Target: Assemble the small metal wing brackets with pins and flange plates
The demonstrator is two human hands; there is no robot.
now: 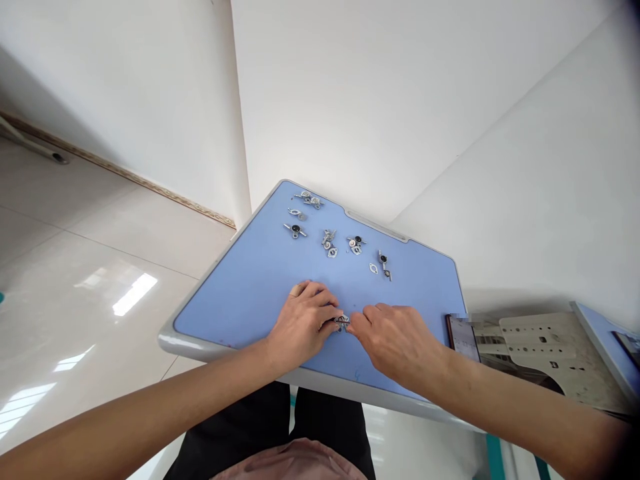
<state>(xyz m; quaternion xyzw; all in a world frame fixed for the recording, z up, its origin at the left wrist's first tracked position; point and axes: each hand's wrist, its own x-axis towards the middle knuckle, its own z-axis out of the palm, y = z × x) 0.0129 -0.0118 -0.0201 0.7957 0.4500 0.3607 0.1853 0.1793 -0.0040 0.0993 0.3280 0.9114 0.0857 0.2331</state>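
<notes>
Between my two hands, just above or on the blue desktop, is a small silvery metal part [342,321] with prongs. The thumb and fingers of my left hand [306,320] pinch it from the left. From the right, my right hand [393,333] grips the other end with curled fingers; those fingertips hide part of it. Beyond my hands lie similar parts: one with a black round centre and two prongs [295,230], another with a black centre [356,241], a small cluster [329,241] and a flat oval ring plate [373,268].
The blue desk [235,287] has a raised grey rim and a pen groove [377,225] along its far edge. More metal parts [311,199] lie near its far left corner. At the right edge is a phone [463,338], beside a beige perforated chair [545,347]. White walls stand behind.
</notes>
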